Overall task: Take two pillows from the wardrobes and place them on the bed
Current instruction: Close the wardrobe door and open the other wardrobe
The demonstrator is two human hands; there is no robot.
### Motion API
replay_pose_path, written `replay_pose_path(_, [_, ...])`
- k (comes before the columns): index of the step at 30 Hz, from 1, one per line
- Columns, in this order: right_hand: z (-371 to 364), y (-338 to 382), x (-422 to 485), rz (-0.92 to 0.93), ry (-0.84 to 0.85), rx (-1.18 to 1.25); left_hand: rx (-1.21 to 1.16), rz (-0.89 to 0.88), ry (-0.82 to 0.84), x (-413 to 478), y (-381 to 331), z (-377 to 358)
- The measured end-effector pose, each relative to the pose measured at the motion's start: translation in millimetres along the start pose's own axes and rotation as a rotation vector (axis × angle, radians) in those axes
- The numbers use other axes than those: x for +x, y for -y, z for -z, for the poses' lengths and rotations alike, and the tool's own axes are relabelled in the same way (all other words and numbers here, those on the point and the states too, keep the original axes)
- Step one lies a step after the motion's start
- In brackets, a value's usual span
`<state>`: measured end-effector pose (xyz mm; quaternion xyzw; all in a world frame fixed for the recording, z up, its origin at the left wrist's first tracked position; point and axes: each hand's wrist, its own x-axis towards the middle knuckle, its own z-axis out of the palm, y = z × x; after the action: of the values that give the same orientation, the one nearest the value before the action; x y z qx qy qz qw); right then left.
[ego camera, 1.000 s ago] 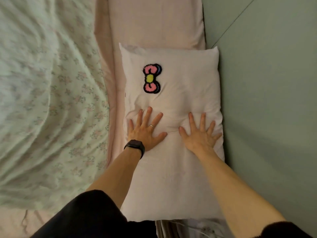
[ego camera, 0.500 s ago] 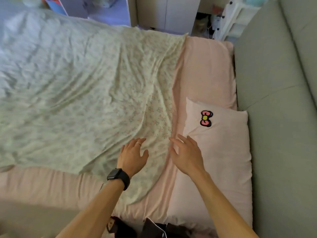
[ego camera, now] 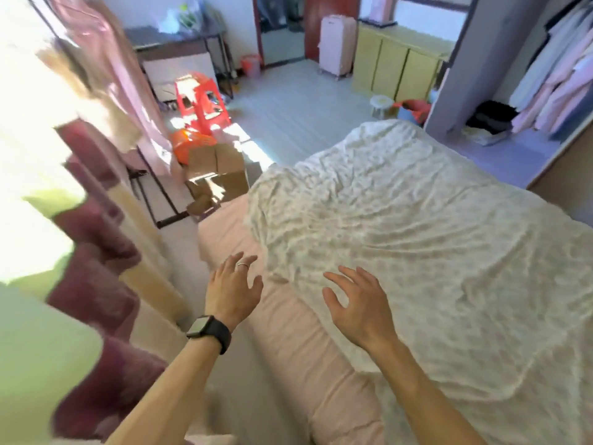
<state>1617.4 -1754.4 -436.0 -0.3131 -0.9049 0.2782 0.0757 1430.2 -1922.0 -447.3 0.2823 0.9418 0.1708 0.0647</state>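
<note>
The bed (ego camera: 288, 332) with a pink sheet fills the lower right, covered by a pale floral quilt (ego camera: 417, 236). My left hand (ego camera: 232, 289), with a ring and a black watch, hovers open over the bed's left edge. Beside it, my right hand (ego camera: 356, 303) is open above the quilt's near edge. Neither hand holds anything. No pillow is in view. An open wardrobe (ego camera: 529, 91) with hanging clothes stands at the far right beyond the bed.
A maroon curtain (ego camera: 96, 284) and bright window run along the left. Cardboard boxes (ego camera: 218, 175), red stools (ego camera: 200, 101) and a clothes rack crowd the floor left of the bed. A yellow cabinet (ego camera: 394, 65) and a pale suitcase (ego camera: 337, 43) stand at the far wall.
My hands have lifted off the pink bow pillow. My view has swung left across the bed to the room, and the pillow is out of sight.
</note>
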Motion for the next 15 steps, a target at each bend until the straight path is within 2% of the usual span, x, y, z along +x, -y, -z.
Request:
replay_pose_path(3, [-18,68,52,0.19,-0.004,-0.029,-0.013,0.122,-0.117,18,53,43])
replay_pose_path(7, [-33,141,105,0.37,-0.04,-0.029,-0.01,0.193,-0.226,36,97,86])
replay_pose_path(15, [-59,218,197,0.488,-0.035,-0.031,0.012,0.222,-0.329,109,139,141])
